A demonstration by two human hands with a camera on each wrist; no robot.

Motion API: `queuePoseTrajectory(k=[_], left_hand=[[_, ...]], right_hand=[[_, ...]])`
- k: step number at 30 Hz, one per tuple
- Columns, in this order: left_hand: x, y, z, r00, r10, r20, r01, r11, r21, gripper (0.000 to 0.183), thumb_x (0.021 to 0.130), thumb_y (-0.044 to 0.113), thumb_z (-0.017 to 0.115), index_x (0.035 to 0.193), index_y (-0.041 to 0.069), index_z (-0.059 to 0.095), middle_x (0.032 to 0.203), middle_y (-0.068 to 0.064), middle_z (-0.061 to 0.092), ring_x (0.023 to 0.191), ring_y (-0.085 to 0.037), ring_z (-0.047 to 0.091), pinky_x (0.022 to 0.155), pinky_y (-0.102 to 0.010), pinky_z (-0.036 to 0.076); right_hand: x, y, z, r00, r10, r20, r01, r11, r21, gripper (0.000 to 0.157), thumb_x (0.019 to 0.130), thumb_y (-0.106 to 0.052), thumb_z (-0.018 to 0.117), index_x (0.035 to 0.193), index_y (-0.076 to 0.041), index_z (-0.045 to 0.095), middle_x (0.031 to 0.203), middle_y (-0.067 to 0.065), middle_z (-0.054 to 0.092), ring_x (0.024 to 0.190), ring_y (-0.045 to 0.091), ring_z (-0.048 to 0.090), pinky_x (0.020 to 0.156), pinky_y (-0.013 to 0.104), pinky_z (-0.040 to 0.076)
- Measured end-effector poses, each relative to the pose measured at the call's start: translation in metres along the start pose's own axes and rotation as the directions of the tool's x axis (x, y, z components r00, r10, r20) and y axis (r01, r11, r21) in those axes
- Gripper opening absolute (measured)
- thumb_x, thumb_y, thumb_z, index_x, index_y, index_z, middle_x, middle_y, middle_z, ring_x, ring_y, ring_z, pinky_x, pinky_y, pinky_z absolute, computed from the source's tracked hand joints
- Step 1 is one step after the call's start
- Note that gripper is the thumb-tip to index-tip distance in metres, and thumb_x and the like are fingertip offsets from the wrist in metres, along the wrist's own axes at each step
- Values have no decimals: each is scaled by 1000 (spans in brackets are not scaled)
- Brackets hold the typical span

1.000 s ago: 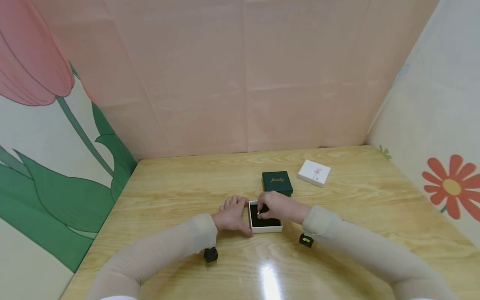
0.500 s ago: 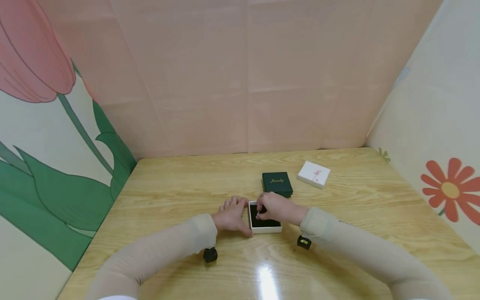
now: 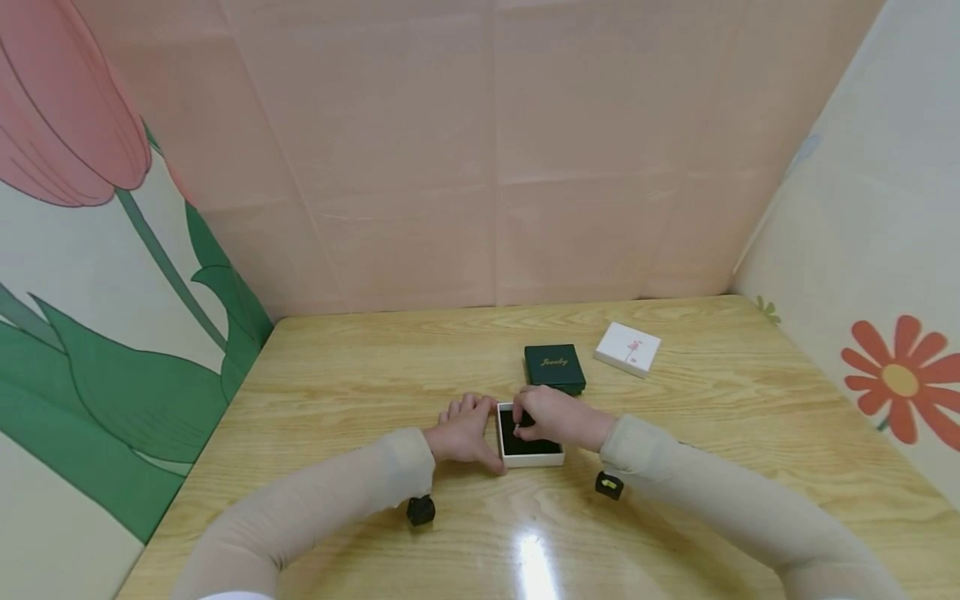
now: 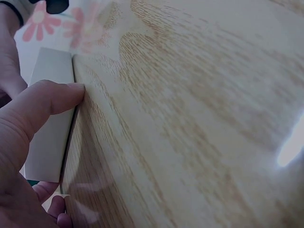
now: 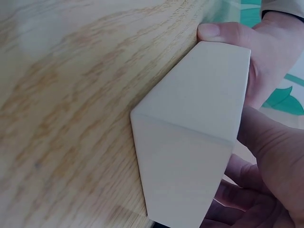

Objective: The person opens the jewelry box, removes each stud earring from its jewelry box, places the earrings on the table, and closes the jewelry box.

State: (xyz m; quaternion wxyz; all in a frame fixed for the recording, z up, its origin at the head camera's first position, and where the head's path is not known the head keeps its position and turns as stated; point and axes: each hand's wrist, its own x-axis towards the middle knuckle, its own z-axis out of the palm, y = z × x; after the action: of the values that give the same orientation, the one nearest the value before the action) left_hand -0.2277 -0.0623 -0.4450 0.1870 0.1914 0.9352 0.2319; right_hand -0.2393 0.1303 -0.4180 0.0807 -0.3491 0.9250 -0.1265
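Observation:
An open white jewelry box (image 3: pixel 533 460) with a black lining lies on the wooden table. My left hand (image 3: pixel 466 433) grips it at its left side, thumb at the near corner and fingers at the far one. In the left wrist view the thumb (image 4: pixel 57 97) lies against the box wall. My right hand (image 3: pixel 553 414) reaches over the box from the right. Thumb and forefinger pinch a small silvery thing (image 3: pixel 517 427) at the black lining. It is too small to name, and the right wrist view hides it behind the box walls (image 5: pixel 190 99).
Just behind the white box stands a dark green box (image 3: pixel 555 365) with gold lettering, close to my right hand. Farther right lies a white lid (image 3: pixel 628 348) with a pink flower print. A pink wall (image 3: pixel 487 167) closes off the table's back edge.
Both hands and the boxes stay almost in place. The right wrist has shifted very slightly left, and the pinching fingers barely move over the lining.

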Motion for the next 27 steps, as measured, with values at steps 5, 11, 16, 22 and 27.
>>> queuePoseTrajectory(k=[5, 11, 16, 22, 27], left_hand=[[0, 0, 0, 1000, 0, -1, 0, 1000, 2, 96, 61, 46, 88, 139, 19, 40, 126, -5, 39, 104, -24, 35, 84, -38, 29], [0, 0, 0, 1000, 3, -2, -3, 1000, 1, 96, 61, 46, 88, 139, 18, 39, 127, -5, 38, 103, -24, 35, 84, -38, 29], [0, 1, -1, 1000, 4, 4, -4, 1000, -7, 95, 61, 45, 89, 138, 19, 40, 124, -5, 39, 101, -24, 34, 82, -37, 28], [0, 2, -1, 1000, -2, 7, 2, 1000, -12, 95, 60, 44, 89, 138, 19, 40, 124, -4, 38, 101, -23, 34, 81, -35, 27], [0, 1, -1, 1000, -2, 9, 2, 1000, -16, 95, 60, 44, 89, 137, 19, 40, 123, -4, 38, 100, -23, 34, 80, -35, 27]], right_hand=[[0, -2, -1, 1000, 5, 7, -5, 1000, 1, 12, 85, -17, 74, 87, -7, 66, 87, 2, 60, 75, 10, 54, 68, 26, 49], [0, -3, -2, 1000, 1, 7, -1, 1000, -10, 13, 85, -15, 73, 88, -6, 64, 86, 3, 59, 74, 10, 53, 67, 25, 49], [1, 0, 0, 1000, -15, 1, 15, 1000, -13, 14, 84, -15, 73, 89, -5, 63, 85, 2, 59, 72, 10, 53, 65, 24, 48], [2, 1, 0, 1000, -14, 2, 14, 1000, -14, 15, 84, -15, 72, 90, -5, 63, 85, 2, 59, 72, 10, 53, 66, 25, 48], [2, 2, 1, 1000, 3, 15, -3, 1000, -16, 16, 84, -16, 72, 92, -5, 63, 86, 2, 60, 72, 10, 52, 66, 26, 48]])
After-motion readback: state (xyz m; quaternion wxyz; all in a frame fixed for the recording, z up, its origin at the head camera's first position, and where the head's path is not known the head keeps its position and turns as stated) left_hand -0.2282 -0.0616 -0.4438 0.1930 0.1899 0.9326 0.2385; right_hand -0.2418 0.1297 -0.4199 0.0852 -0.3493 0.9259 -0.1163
